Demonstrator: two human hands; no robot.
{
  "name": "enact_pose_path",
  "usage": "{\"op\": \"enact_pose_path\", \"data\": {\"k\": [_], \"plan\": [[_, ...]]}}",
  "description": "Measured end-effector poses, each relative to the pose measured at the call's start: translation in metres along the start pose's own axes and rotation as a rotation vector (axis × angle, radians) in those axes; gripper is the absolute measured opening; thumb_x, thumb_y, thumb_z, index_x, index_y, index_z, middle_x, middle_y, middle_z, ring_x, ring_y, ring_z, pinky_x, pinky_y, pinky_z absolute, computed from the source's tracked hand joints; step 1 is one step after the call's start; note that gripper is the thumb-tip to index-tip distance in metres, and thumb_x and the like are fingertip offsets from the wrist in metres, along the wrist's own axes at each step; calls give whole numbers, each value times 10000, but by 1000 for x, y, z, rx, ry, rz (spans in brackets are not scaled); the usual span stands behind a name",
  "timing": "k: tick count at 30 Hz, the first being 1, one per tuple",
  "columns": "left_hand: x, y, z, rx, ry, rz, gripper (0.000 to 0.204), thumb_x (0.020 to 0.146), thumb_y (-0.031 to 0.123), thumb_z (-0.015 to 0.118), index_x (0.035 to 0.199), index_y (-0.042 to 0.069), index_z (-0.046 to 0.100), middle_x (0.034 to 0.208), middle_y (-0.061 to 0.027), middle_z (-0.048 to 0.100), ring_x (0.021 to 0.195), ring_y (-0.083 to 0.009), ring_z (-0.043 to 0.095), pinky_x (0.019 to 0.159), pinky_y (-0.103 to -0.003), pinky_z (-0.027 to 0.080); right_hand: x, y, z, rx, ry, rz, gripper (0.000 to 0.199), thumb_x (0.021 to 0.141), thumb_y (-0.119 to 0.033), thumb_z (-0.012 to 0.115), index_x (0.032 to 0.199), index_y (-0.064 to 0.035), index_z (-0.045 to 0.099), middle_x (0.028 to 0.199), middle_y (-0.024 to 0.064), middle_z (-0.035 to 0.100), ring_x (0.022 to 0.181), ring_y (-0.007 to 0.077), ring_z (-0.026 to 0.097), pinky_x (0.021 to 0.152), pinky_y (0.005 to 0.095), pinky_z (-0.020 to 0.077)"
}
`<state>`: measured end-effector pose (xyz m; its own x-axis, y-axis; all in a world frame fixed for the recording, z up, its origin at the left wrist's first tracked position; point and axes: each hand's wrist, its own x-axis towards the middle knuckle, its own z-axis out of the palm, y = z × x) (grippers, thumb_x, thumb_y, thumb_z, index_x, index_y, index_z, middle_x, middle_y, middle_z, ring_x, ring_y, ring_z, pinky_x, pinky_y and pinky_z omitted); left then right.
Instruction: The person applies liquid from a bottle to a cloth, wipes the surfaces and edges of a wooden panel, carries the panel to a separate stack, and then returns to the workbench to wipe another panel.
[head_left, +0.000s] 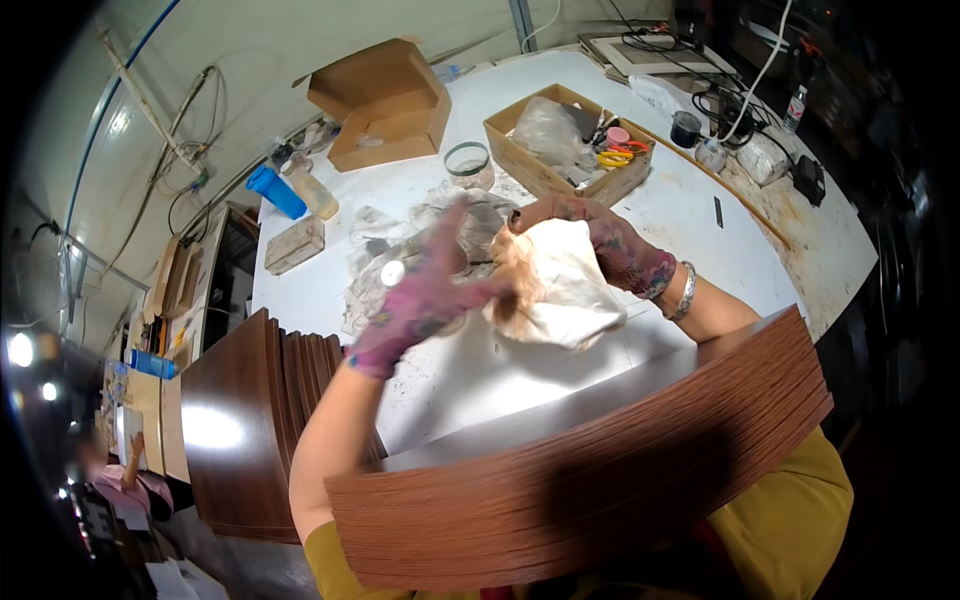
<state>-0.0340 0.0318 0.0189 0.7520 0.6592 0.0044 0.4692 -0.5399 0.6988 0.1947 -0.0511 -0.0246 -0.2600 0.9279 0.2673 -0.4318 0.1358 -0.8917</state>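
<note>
Both my hands wear patterned purple gloves. My right hand (605, 235) grips the upper edge of a white cloth (570, 285), which has a brown stain along its left side. To its left, my left hand (425, 285) is open and slightly blurred, the fingers spread and the thumb stretched toward the stained side. Whether that thumb touches the cloth I cannot tell. A small white disc (392, 272) shows at the edge of the left hand. Behind that hand lies crumpled grey, dirty sheeting (370, 235). A curved, reddish-brown wood-grain panel (590, 460) stands between my body and the table.
On the white table (720, 270) are an open cardboard box (385, 140), a glass jar (468, 165), a blue bottle (275, 192), a block (295, 246) and a box of scissors and plastic (520, 165). Dark brown panels (235, 430) lean at left. A person (125, 480) sits far left.
</note>
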Motion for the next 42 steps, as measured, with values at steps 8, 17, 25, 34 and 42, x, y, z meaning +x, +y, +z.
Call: {"op": "enact_pose_path", "data": {"k": [8, 17, 25, 34, 42], "plan": [[5, -61, 46, -895, -85, -174, 306, 920, 83, 535, 1210, -12, 515, 1034, -110, 625, 913, -213, 629, 788, -310, 571, 0, -9, -22, -87, 64, 44, 855, 818, -308, 667, 1491, -63, 202, 1430, 113, 395, 1290, 180, 404, 1047, 328, 362], [6, -83, 68, -1488, 42, -259, 311, 876, 101, 537, 1156, -30, 561, 1081, -126, 627, 977, -254, 633, 878, -391, 536, -7, 86, -61, -297, -24, 136, 729, 860, -318, 681, 1429, -31, 328, 1446, 113, 386, 1318, 191, 376, 1110, 322, 306], [25, -87, 79, 201, 306, 389, 221, 888, 152, 534, 1024, 12, 637, 980, -136, 646, 884, -269, 598, 761, -359, 463, -17, 128, -76, -246, -341, -109, 529, 908, -277, 628, 1334, -7, 467, 1367, 86, 491, 1261, 163, 447, 1094, 319, 328], [-34, -50, 6, -281, -2, -116, 284, 891, 207, 631, 1084, 1, 603, 922, -47, 640, 817, -120, 599, 699, -248, 468, -27, 62, -22, 155, 317, 397, 316, 917, -175, 582, 1177, 4, 588, 1133, 94, 617, 1055, 172, 593, 959, 330, 472], [-52, -164, 12, -468, 580, -215, 957, 804, 208, 753, 1507, 137, 108, 1487, -213, 260, 1374, -339, 280, 1054, -412, 378, -30, 118, -67, 135, 268, 398, 258, 956, -148, 563, 1175, -14, 577, 1172, 67, 612, 1116, 163, 566, 1014, 316, 438]]}}
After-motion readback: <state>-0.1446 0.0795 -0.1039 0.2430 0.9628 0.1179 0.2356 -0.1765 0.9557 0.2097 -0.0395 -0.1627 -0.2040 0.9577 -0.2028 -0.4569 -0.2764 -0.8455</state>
